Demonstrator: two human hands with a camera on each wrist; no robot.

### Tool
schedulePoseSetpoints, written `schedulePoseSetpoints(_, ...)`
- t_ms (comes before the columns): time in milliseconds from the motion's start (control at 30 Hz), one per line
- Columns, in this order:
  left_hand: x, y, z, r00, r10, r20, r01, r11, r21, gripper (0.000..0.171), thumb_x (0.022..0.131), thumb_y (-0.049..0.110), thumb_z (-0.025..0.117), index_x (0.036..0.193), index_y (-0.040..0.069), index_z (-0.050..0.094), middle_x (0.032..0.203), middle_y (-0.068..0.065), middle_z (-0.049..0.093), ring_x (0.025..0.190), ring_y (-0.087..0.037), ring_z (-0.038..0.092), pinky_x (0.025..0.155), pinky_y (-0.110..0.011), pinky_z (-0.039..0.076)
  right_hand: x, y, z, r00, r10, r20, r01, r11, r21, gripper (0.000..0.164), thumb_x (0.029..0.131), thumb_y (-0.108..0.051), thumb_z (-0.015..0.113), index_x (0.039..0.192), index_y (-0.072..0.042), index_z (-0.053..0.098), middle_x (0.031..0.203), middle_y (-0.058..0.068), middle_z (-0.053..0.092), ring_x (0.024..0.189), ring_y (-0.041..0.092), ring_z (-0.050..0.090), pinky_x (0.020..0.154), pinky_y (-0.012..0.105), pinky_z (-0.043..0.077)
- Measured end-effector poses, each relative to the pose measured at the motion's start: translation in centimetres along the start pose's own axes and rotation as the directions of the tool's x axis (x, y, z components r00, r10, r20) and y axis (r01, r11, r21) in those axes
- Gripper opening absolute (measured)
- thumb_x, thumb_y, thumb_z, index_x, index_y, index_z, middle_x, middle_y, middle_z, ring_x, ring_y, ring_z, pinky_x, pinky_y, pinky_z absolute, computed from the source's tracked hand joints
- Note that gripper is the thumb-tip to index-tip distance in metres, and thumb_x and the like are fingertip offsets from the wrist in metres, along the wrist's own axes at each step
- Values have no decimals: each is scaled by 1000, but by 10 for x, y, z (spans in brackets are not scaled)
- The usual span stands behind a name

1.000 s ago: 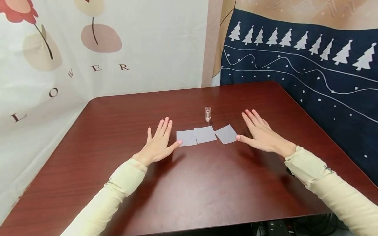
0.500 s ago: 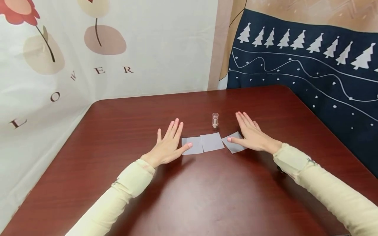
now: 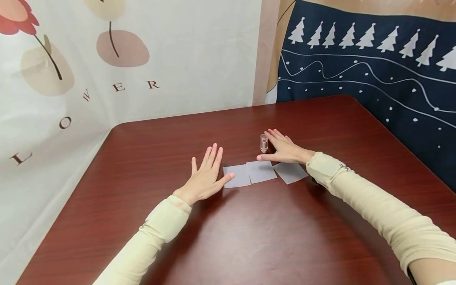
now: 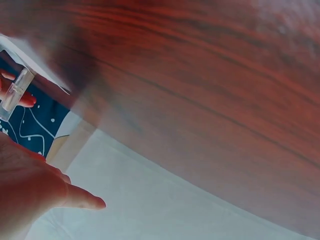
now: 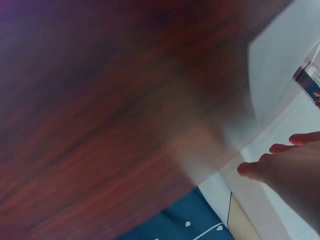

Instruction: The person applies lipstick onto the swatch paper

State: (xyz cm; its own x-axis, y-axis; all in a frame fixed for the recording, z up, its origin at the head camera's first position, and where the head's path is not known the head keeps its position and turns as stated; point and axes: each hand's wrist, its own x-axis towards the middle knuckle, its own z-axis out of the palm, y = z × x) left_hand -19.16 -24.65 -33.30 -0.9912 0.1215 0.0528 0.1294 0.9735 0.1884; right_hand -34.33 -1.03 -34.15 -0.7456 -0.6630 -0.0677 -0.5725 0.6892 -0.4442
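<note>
A small clear cylinder [image 3: 263,143] stands upright on the table, just behind the row of papers. My right hand [image 3: 284,151] is beside it, fingers extended and thumb spread, with the fingertips right at its side. Three pale square papers lie in a row: a left one [image 3: 236,178], a middle one [image 3: 261,172] and a right one [image 3: 291,173] partly under my right hand in this view. My left hand [image 3: 202,181] hovers left of the row, fingers straight, its thumb overlapping the left paper. In the left wrist view the cylinder [image 4: 17,92] appears in front of the right fingers.
The dark red-brown table [image 3: 171,130] has a glossy wood-grain top. A white cloth with flower prints [image 3: 199,51] hangs behind and to the left. A navy cloth with white trees [image 3: 356,67] hangs along the right side.
My right hand has moved left and forward, from beside the right paper to the cylinder. My left hand stays by the left paper. The head view has shifted slightly.
</note>
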Motion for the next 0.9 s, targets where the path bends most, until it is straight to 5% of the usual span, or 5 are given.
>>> schedulePoseSetpoints(233,10,9,4,1000,26,5,-26,1000,15,80,79,67,23,135,23,-13,139,5,-21,126,-13,-17,93,-56,-5,-7,4,-1,993,77,86,-75,997,-31,96,69,-71,40,139,-13,8,143,6,-1,128,23,-9,95,56,1)
schedulePoseSetpoints(467,12,11,1,1000,23,-11,-24,1000,-14,78,79,66,23,135,26,-13,139,7,-21,126,-15,-17,92,-58,-4,9,-1,-12,999,7,47,-10,998,62,56,83,-49,44,128,-15,42,139,8,24,127,30,10,94,56,7)
schedulePoseSetpoints(567,9,8,-4,999,32,-36,-33,999,-31,77,80,65,24,136,24,-11,139,6,-21,126,-14,-17,91,-59,-5,17,-10,-17,999,-39,-20,41,990,135,41,82,-43,51,107,-12,59,112,9,53,105,24,44,86,39,32)
schedulePoseSetpoints(667,9,8,-10,993,61,-100,-69,995,-72,77,81,62,29,137,22,-7,140,3,-18,126,-13,-17,92,-58,-6,17,-23,-19,989,-114,-92,126,983,134,26,79,-37,58,82,-12,62,75,2,59,69,15,49,59,26,37)
schedulePoseSetpoints(900,26,35,-17,903,271,-333,-293,956,-17,67,81,37,55,136,13,24,135,-9,30,115,-27,36,91,-54,21,-14,-50,-23,908,-403,-114,388,912,-132,14,74,-24,62,77,-11,64,59,-6,53,54,10,42,49,22,34)
